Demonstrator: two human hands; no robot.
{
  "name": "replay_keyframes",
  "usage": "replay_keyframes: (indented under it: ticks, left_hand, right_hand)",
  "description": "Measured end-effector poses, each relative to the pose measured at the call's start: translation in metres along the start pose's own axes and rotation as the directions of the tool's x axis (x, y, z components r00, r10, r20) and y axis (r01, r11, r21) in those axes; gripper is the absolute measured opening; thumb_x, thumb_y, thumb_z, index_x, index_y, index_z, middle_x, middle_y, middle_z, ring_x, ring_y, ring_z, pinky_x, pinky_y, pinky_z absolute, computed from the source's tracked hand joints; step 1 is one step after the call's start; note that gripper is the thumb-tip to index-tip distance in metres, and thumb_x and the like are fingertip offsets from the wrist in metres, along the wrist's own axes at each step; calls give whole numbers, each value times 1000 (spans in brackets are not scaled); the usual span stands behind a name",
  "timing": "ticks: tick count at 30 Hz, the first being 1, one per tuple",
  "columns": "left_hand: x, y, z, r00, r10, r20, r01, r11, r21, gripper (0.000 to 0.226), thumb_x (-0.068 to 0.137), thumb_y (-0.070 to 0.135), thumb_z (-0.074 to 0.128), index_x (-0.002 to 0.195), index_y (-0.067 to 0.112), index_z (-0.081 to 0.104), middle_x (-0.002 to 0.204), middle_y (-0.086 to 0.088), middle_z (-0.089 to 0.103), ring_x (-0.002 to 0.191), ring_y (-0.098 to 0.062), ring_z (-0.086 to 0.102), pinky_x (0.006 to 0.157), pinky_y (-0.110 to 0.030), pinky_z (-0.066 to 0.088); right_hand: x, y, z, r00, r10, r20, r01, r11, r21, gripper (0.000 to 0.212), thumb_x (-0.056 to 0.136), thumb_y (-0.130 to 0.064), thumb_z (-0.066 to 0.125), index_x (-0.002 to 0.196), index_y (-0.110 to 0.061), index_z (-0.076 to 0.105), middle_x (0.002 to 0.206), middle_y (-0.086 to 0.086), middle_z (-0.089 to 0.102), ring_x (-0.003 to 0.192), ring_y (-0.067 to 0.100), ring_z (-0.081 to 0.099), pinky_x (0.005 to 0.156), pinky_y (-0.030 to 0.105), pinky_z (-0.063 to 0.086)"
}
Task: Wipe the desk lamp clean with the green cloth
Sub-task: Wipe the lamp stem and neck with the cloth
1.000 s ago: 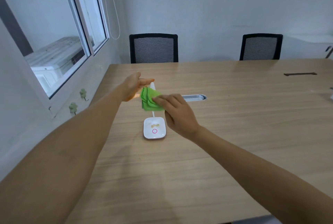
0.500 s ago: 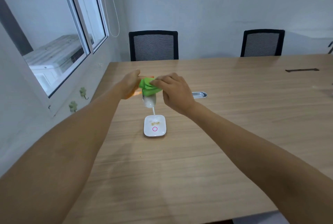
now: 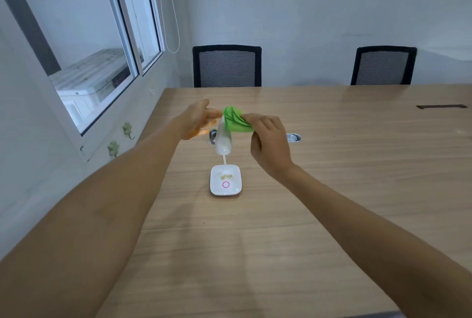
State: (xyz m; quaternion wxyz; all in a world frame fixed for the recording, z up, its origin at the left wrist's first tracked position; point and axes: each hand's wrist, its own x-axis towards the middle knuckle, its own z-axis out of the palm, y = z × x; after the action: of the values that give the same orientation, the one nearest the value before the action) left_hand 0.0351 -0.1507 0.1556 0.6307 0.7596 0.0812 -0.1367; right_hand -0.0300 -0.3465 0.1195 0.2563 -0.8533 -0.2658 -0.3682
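Observation:
A small white desk lamp stands on the wooden table; its square base point(image 3: 225, 181) bears a pink ring, and its long white head point(image 3: 224, 140) points toward me. My left hand point(image 3: 198, 120) steadies the far end of the lamp head, fingers around it. My right hand point(image 3: 268, 144) pinches the crumpled green cloth point(image 3: 236, 121) against the far top of the lamp head. The thin neck point(image 3: 224, 159) shows between head and base.
The wooden table point(image 3: 332, 190) runs right and toward me. A metal cable grommet point(image 3: 293, 137) lies behind my right hand. Two black mesh chairs point(image 3: 226, 66) point(image 3: 383, 65) stand at the far edge. A window and wall hooks point(image 3: 127, 129) are at left.
My right hand has slid the green cloth along the lamp head away from me, uncovering the near part of the white head. My left hand stays on the lamp.

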Motion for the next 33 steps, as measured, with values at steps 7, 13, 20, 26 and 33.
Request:
replay_keyframes:
  ticks: [7,13,20,26,33]
  left_hand:
    - [-6,1,0,1000,8,8,-8,1000,10,67,97,44,6,133,16,55,150,2,42,141,-16,32,114,-37,20]
    - [-9,2,3,1000,9,5,-9,1000,-29,65,98,43,7,132,17,56,148,3,46,139,-15,36,111,-34,25]
    - [-15,-54,-8,989,30,-146,4,973,229,66,92,58,17,142,25,43,155,2,36,142,-20,32,119,-42,21]
    - [-28,-201,-42,969,-40,-242,211,640,739,56,99,38,26,149,14,28,159,-11,25,146,-26,25,121,-34,19]
    - [-72,-296,-45,922,-124,-368,385,415,824,62,92,55,16,150,37,5,163,5,-3,150,-26,1,120,-50,7]
  right_hand:
    - [-34,7,20,985,-56,164,58,998,-7,53,72,4,45,121,-6,60,107,9,72,88,28,59,79,36,50]
    - [-79,36,33,983,71,168,-55,994,-96,54,74,-4,34,120,-7,62,109,5,72,90,20,49,82,31,48]
    - [-79,38,62,883,268,384,-245,963,-109,54,69,-4,33,114,-8,64,102,12,69,95,36,58,83,37,44]
    - [-70,35,101,790,323,521,-301,945,-130,46,77,3,47,120,-7,59,113,18,62,110,36,56,82,40,49]
    - [-65,37,142,685,357,635,-266,934,-238,46,77,6,50,120,-8,59,122,18,59,114,37,55,88,41,53]
